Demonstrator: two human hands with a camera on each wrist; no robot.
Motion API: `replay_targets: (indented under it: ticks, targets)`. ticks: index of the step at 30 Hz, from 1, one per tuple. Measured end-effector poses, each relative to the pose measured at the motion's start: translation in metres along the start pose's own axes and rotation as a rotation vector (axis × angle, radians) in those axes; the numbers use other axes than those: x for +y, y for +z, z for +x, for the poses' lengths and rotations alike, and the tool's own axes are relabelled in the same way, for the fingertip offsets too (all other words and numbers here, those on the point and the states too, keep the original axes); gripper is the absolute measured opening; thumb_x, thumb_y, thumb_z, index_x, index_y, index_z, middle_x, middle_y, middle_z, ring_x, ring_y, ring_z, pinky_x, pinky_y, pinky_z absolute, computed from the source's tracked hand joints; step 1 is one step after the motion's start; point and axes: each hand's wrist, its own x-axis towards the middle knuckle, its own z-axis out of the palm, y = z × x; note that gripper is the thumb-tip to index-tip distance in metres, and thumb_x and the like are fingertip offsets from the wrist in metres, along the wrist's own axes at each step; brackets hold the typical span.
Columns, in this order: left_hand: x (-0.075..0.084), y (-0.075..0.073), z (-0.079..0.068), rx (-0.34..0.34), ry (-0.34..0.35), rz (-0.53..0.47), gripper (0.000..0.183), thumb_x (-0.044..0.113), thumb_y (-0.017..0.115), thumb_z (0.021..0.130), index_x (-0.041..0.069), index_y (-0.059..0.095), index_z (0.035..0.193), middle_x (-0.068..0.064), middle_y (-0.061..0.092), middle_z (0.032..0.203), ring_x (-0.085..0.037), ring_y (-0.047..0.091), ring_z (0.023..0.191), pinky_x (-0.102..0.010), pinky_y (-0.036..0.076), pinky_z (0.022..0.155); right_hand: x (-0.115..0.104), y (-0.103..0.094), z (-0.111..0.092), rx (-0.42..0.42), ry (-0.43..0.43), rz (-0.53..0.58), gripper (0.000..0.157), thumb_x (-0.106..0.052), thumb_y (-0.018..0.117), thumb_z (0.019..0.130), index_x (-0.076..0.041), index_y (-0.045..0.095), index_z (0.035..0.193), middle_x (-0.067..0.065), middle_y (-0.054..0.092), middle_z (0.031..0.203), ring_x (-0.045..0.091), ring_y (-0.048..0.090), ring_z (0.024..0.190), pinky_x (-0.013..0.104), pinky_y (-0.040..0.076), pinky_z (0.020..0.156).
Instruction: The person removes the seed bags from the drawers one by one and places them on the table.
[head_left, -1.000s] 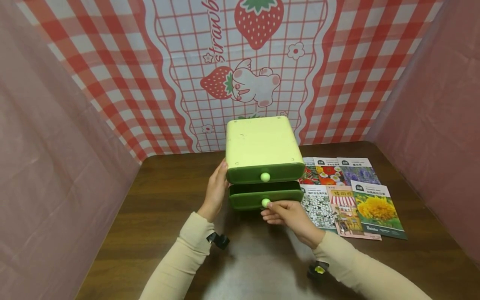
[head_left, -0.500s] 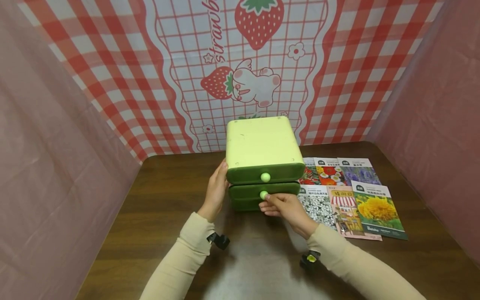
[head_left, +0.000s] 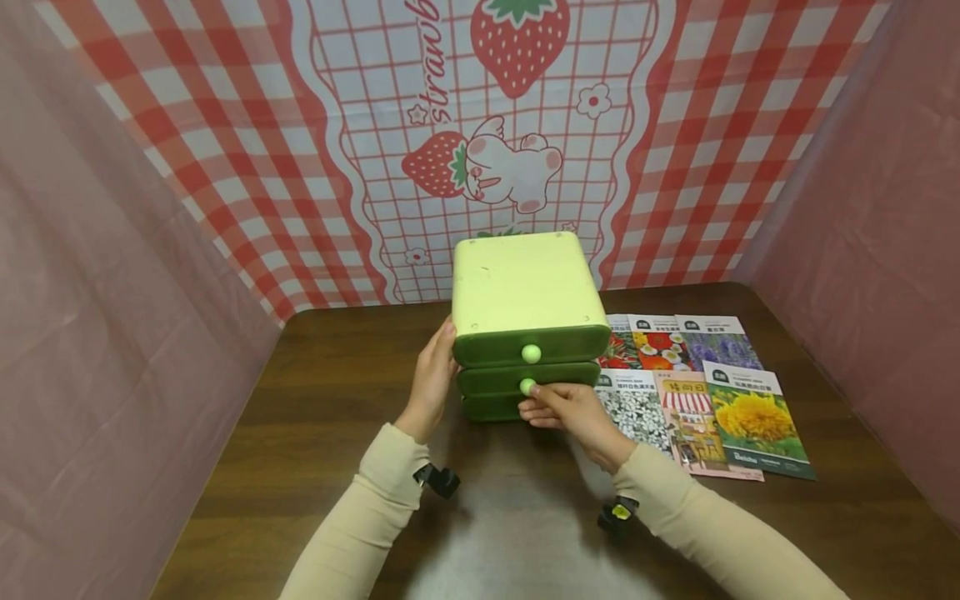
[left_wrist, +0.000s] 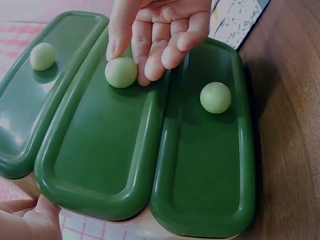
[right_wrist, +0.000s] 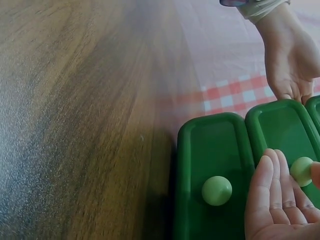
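Observation:
A small cabinet (head_left: 525,279) with a pale yellow-green body and three dark green drawers stands on the table. Its top drawer (head_left: 487,348), middle drawer (head_left: 483,381) and bottom drawer (left_wrist: 210,160) are all pushed in, each with a round light green knob. My right hand (head_left: 573,417) pinches the middle drawer's knob (left_wrist: 121,72) between thumb and forefinger, its other fingers extended beside it. Against the cabinet's left side rests my left hand (head_left: 429,379), fingers along the wall. Part of that hand shows at the lower left of the left wrist view. The drawers' insides are hidden.
Several flower seed packets (head_left: 697,408) lie in two overlapping rows right of the cabinet, on the brown wooden table (head_left: 337,400). Behind stands a red-checked strawberry cloth (head_left: 360,167). Pink curtains (head_left: 862,233) close off both sides.
The middle drawer, pulled out one second ago with its inside showing, has slid in. My right hand moved forward with its knob. My left hand stayed at the cabinet's side.

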Motion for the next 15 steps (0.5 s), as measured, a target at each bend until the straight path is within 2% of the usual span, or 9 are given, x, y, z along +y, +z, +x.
replay_targets:
  ticks: [8, 15]
  targets:
    - [0.003, -0.002, 0.001, -0.007, -0.033, -0.057, 0.062, 0.045, 0.039, 0.104, 0.008, 0.033, 0.153, -0.007, 0.032, 0.16, -0.025, 0.033, 0.146, -0.044, 0.028, 0.122, -0.001, -0.006, -0.004, -0.01, -0.019, -0.041, 0.043, -0.019, 0.055, 0.101, 0.018, 0.057, 0.122, 0.015, 0.075, 0.097, 0.012, 0.073, 0.084, 0.033, 0.061, 0.082]
    - [0.001, -0.01, -0.003, 0.035, -0.059, -0.133, 0.062, 0.041, 0.041, 0.104, 0.003, 0.032, 0.152, -0.013, 0.031, 0.159, -0.028, 0.035, 0.145, -0.04, 0.034, 0.119, -0.007, -0.029, -0.014, -0.008, -0.035, -0.12, 0.043, -0.021, 0.05, 0.103, 0.015, 0.056, 0.126, 0.011, 0.075, 0.1, 0.01, 0.072, 0.086, 0.035, 0.061, 0.084]
